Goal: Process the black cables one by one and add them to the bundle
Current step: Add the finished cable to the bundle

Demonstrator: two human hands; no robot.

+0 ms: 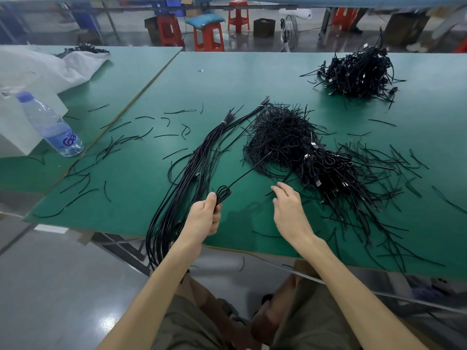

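From the head view, the only writing is on the water bottle [50, 125] lying tilted at the left. Its label carries purple letters that begin "Ga"; the rest cannot be read.

The left hand [206, 215] is curled round a small looped cable [223, 194], thumb on top. The cable's straight tail slants up toward the middle pile [285, 137] of tangled black cables. The right hand [288, 208] has nothing in it. Its fingers are loosely spread and it is just beside the pile's near fringe.

The bundle [202, 157] of long black cables lies left of the pile. It is bound with a pale tie [223, 121] near its far end, and its near end hangs over the front edge of the green surface [227, 79], beside the left forearm.

That front edge runs under both forearms. A seam on the left divides this surface from a second one, which holds the bottle and a white bag [38, 66]. Short black offcuts [141, 137] are scattered left of the bundle.

Bare green lies between the two hands, and also beyond the middle pile as far as a second heap [358, 72] near the far right edge. Red stools [208, 36] stand on the floor beyond.
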